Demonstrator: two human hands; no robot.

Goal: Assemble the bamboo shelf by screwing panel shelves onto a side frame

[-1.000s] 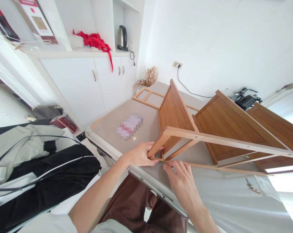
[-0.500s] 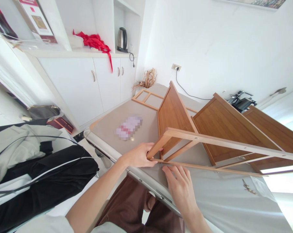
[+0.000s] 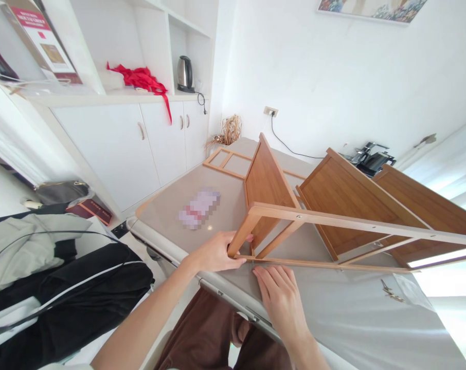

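A wooden shelf unit (image 3: pixel 333 221) lies on its side on the table, its brown shelf panels (image 3: pixel 269 185) standing on edge. My left hand (image 3: pixel 216 252) is closed around the near end of its side frame, at the corner. Just right of it, my right hand (image 3: pixel 279 290) is at the lower rail (image 3: pixel 298 263), thumb and bent fingers drawn together. A thin, small piece shows between those fingertips and the rail; its kind is too small to tell. Farther right on the table lies a little pile of metal screws (image 3: pixel 392 293) beside a clear plastic bag (image 3: pixel 414 290).
A flat wooden ladder-like frame (image 3: pixel 227 162) lies at the table's far side. A blurred paper packet (image 3: pixel 199 208) is left of the shelf. A black appliance (image 3: pixel 374 159) stands behind the panels. Dark clothing (image 3: pixel 102 288) is piled at my left, near white cabinets (image 3: pixel 109 149).
The whole view has shifted a little, so things appear slightly left and the background lower. Both hands keep their places at the shelf's corner, with little visible movement against the wood.
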